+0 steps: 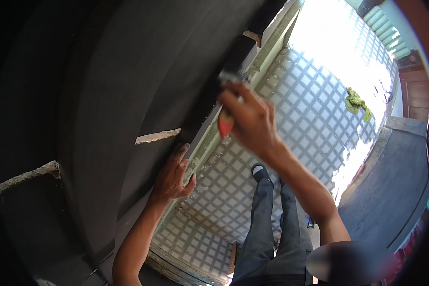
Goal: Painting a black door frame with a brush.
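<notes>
Red-handled scraper [225,125] sits gripped in the closed right hand [250,121], blade above the fingers against the wall [128,71]; left hand [174,177], fingers spread and holding nothing, braces there.

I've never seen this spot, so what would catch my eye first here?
The right hand at centre, gripping a red-handled scraper against the dark wall. The left hand rests flat on that wall lower down. Far right, a green rag lies on the sunlit tiled floor.
</notes>
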The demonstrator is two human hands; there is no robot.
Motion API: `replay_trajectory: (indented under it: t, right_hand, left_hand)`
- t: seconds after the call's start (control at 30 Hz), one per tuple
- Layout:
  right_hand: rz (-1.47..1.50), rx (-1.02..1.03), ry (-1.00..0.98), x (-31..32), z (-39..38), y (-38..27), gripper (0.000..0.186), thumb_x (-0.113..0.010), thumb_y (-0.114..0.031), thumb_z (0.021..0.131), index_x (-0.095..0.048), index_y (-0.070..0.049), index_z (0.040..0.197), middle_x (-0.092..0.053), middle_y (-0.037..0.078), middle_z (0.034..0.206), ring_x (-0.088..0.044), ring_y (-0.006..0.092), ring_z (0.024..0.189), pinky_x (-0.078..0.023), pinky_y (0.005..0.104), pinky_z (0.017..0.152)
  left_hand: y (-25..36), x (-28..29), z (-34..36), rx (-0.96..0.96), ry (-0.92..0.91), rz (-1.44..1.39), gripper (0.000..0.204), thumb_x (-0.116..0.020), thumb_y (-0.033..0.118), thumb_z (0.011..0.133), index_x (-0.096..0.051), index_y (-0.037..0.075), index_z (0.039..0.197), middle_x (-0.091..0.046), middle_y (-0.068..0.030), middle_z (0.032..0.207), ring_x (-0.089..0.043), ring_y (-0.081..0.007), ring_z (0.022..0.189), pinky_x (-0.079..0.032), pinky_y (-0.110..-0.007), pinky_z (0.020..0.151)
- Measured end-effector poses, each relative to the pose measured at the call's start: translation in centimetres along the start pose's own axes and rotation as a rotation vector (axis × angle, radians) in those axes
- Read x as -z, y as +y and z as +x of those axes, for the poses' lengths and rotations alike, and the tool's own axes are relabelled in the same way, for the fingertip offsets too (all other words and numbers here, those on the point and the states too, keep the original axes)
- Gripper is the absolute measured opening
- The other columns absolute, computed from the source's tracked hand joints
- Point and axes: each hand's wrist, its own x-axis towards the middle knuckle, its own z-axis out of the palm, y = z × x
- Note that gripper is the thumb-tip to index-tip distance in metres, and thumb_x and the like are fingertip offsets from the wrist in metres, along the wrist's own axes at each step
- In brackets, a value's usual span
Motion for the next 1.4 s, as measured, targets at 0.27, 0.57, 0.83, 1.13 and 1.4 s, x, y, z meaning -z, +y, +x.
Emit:
replay_trajectory:
  t: [0.27, 0.57, 0.83, 1.13, 1.4]
  right_hand:
    - [0.530, -0.087, -0.132, 3.0, -2.7, -2.9, 0.029, -0.068, 0.008, 0.074, -0.065, -0.006, 0.099, -0.069, 0.011, 0.107, -0.073, 0.0257, 0.087, -0.060, 0.0345, 0.073]
    - [0.666, -0.668, 0.230, 2.1, -1.6, -0.1, 0.009, -0.073, 0.002, 0.086, -0.067, 0.003, 0.093, -0.075, 0.008, 0.099, -0.071, 0.0112, 0.091, -0.060, 0.0265, 0.078]
    - [0.766, -0.629, 0.491, 2.4, -0.5, -1.9, 0.018, -0.076, 0.000, 0.087, -0.063, 0.003, 0.101, -0.073, 0.015, 0.107, -0.071, 0.0169, 0.094, -0.059, 0.0285, 0.086]
    - [0.613, -0.653, 0.438, -0.9, -4.8, -4.8, 0.021, -0.077, 0.000, 0.087, -0.059, -0.001, 0.097, -0.073, 0.017, 0.110, -0.067, 0.0097, 0.089, -0.056, 0.0236, 0.072]
    - [0.921, -0.844, 0.491, -0.8, -5.8, -5.2, 0.020, -0.078, -0.001, 0.086, -0.061, 0.000, 0.096, -0.073, 0.013, 0.105, -0.068, 0.0127, 0.091, -0.055, 0.0244, 0.079]
  left_hand:
    - [0.2, 0.0, 0.3, -0.013, 0.008, -0.016, 0.039, -0.070, 0.014, 0.080, -0.052, -0.003, 0.109, -0.047, -0.0315, 0.142, -0.049, -0.0472, 0.132, -0.043, -0.051, 0.111]
    - [0.4, 0.0, 0.5, -0.020, 0.029, -0.009, 0.039, -0.070, 0.013, 0.079, -0.052, -0.003, 0.110, -0.047, -0.0298, 0.143, -0.050, -0.0462, 0.131, -0.044, -0.050, 0.110]
    - [0.3, 0.0, 0.4, -0.015, 0.021, -0.014, 0.040, -0.070, 0.012, 0.079, -0.051, -0.002, 0.111, -0.048, -0.0300, 0.142, -0.050, -0.0461, 0.130, -0.045, -0.050, 0.109]
    - [0.2, 0.1, 0.3, -0.019, 0.021, -0.024, 0.037, -0.069, 0.012, 0.080, -0.052, -0.002, 0.109, -0.048, -0.0300, 0.142, -0.050, -0.0469, 0.130, -0.044, -0.051, 0.110]
    - [0.2, 0.2, 0.1, 0.000, 0.013, -0.025, 0.036, -0.069, 0.012, 0.079, -0.053, -0.003, 0.108, -0.048, -0.0301, 0.142, -0.050, -0.0466, 0.131, -0.044, -0.051, 0.110]
